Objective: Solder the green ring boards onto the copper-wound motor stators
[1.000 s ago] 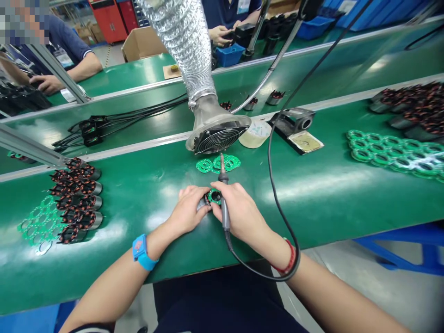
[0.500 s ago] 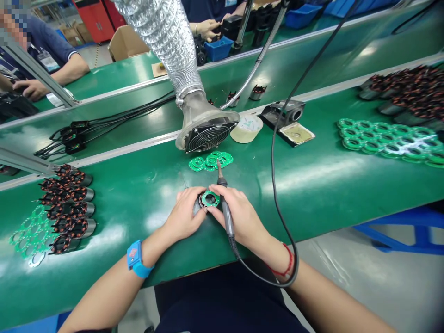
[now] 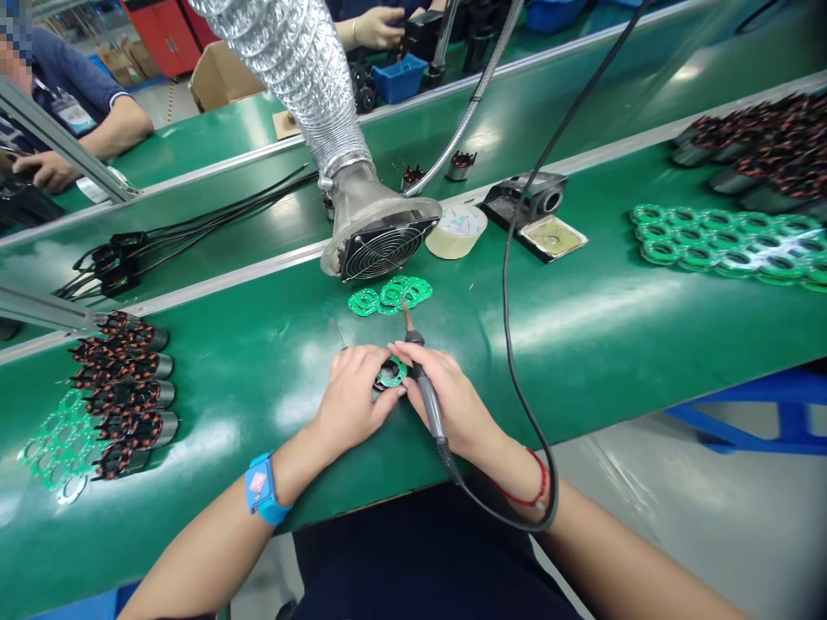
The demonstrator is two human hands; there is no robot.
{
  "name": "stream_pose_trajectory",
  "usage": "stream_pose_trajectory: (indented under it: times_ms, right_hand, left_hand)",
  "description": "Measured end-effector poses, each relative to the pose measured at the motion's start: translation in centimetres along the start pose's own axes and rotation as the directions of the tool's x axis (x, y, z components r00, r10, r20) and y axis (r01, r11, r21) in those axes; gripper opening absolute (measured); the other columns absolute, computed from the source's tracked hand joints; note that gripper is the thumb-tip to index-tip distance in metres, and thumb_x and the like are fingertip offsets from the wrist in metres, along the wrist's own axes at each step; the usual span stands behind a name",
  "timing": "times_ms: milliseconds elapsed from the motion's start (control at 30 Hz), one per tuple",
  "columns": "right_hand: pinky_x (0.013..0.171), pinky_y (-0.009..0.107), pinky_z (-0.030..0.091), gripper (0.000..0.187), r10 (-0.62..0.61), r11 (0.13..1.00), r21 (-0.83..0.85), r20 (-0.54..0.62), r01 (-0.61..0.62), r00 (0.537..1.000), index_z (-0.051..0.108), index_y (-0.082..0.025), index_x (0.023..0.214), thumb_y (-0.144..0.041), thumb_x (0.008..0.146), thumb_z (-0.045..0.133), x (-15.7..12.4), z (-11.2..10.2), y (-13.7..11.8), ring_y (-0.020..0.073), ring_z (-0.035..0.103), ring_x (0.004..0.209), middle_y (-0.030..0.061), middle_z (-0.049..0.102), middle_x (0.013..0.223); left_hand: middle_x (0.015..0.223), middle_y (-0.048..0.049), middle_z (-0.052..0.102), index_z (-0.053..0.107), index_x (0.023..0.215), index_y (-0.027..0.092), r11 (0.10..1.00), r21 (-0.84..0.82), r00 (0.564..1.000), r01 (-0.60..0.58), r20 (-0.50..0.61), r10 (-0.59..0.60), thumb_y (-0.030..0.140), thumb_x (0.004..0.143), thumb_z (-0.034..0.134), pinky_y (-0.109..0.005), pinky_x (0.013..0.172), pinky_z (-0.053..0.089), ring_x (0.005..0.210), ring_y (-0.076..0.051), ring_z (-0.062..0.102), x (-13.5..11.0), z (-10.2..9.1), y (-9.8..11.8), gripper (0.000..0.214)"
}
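My left hand (image 3: 352,398) and my right hand (image 3: 449,400) pinch a small motor stator capped by a round green circuit board (image 3: 389,376) on the green bench (image 3: 271,362). My left hand's fingers close on its left side. My right hand also grips a soldering iron (image 3: 423,379), laid across its fingers, tip pointing away towards a few loose green boards (image 3: 388,295). The iron's black cable (image 3: 510,327) loops past my right wrist.
A fume extractor fan (image 3: 381,245) on a silver duct hangs just beyond the loose boards. Beside it are a tape roll (image 3: 456,231) and an iron stand with sponge (image 3: 539,215). Wound stators (image 3: 126,392) lie left, green boards (image 3: 717,241) right. Other people work behind.
My hands and the stator stay in place; the iron has tilted so its tip points further left. The camera view has shifted slightly downward.
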State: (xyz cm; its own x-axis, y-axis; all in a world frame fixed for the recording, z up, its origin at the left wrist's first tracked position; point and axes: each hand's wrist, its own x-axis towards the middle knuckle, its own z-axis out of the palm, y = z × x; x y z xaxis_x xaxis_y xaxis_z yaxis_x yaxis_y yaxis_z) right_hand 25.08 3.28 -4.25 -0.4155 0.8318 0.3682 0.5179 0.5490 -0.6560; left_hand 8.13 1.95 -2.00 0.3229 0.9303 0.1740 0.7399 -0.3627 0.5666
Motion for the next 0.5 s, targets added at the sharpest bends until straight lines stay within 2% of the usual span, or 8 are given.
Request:
stream_pose_trajectory:
  times_ms: [233, 367, 500]
  right_hand:
    - [0.089, 0.044, 0.049, 0.049, 0.024, 1.0, -0.012, -0.069, -0.025, 0.997, 0.036, -0.023, 0.134, -0.01, 0.087, 0.043, -0.3, 0.5, -0.3, 0.0235, 0.061, 0.106, 0.0098, 0.065, 0.12]
    - [0.088, 0.045, 0.05, 0.051, 0.041, 0.999, 0.008, -0.144, -0.04, 0.989, 0.034, -0.021, 0.135, -0.013, 0.086, 0.047, -0.5, 0.7, -0.2, 0.0244, 0.058, 0.104, 0.0115, 0.061, 0.117]
    - [0.081, 0.043, 0.051, 0.047, 0.06, 0.998, 0.001, -0.185, -0.061, 0.981, 0.037, -0.021, 0.131, -0.015, 0.086, 0.049, -0.5, 0.7, -0.2, 0.0223, 0.058, 0.088, 0.0069, 0.061, 0.096]
  left_hand:
    - [0.105, -0.0084, 0.062, 0.054, 0.112, 0.016, 0.999, 0.035, 1.0, -0.007, 0.017, 0.007, 0.031, 0.088, 0.052, -0.039, 0.084, 0.039, 0.098, -0.023, 0.052, 0.0, -0.4, 0.5, 0.028]
    - [0.11, -0.0101, 0.059, 0.053, 0.122, 0.017, 1.0, 0.015, 0.992, -0.017, 0.123, 0.015, 0.027, 0.088, 0.05, -0.042, 0.087, 0.04, 0.101, -0.024, 0.051, 0.2, -1.4, 0.5, 0.035]
    - [0.119, -0.0117, 0.054, 0.056, 0.122, 0.019, 0.998, -0.023, 0.967, -0.061, 0.244, 0.065, 0.022, 0.088, 0.049, -0.045, 0.095, 0.042, 0.109, -0.026, 0.048, 0.4, -2.8, 0.2, 0.035]
